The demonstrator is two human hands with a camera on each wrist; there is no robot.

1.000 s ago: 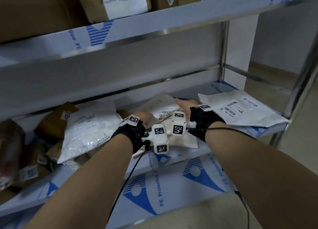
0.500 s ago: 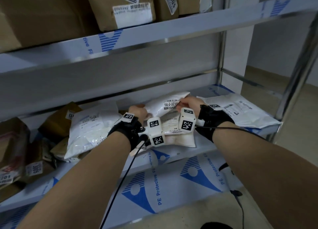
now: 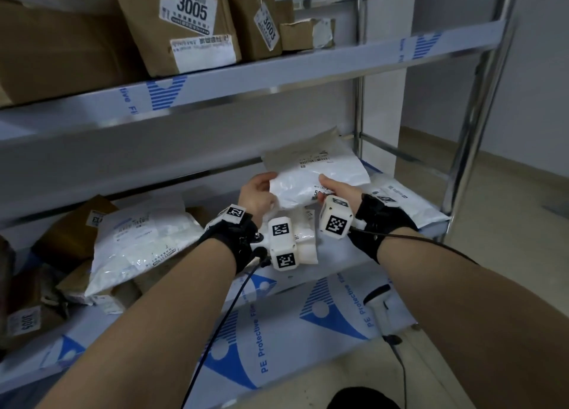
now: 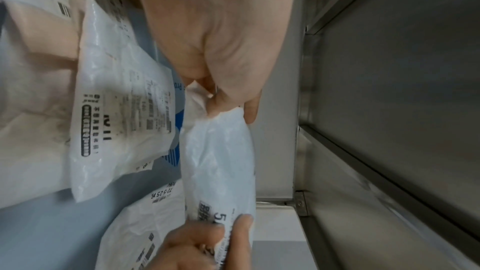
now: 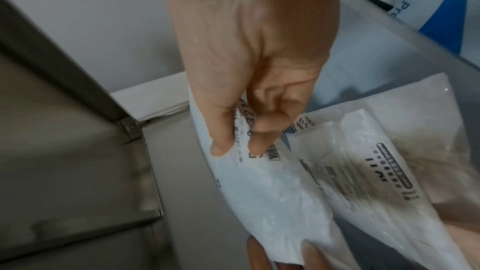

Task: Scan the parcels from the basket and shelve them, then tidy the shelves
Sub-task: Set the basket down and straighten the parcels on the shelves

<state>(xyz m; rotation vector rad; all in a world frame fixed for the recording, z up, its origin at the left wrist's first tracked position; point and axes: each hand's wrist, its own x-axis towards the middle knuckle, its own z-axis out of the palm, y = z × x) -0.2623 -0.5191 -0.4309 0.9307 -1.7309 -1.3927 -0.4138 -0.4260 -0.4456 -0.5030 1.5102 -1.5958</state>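
Observation:
A white plastic mailer parcel (image 3: 304, 178) with a printed label is held up off the middle shelf (image 3: 345, 264), between both hands. My left hand (image 3: 261, 193) pinches its left end (image 4: 221, 122). My right hand (image 3: 335, 190) grips its right end at the label, thumb on top (image 5: 239, 137). The same parcel (image 4: 221, 161) shows in the left wrist view, with my right hand's fingers (image 4: 207, 239) at its far end. Behind it a beige flat parcel (image 3: 311, 153) stands tilted.
A large white mailer (image 3: 138, 245) and brown parcels (image 3: 74, 224) lie at the shelf's left. Another white mailer (image 3: 400, 202) lies at the right end by the steel post (image 3: 468, 131). Cardboard boxes (image 3: 181, 17) fill the upper shelf. A handheld scanner (image 3: 381, 307) rests on the lower shelf.
Both hands have lifted the white mailer off the pile and raised it; a second mailer stays on the shelf beneath my wrists.

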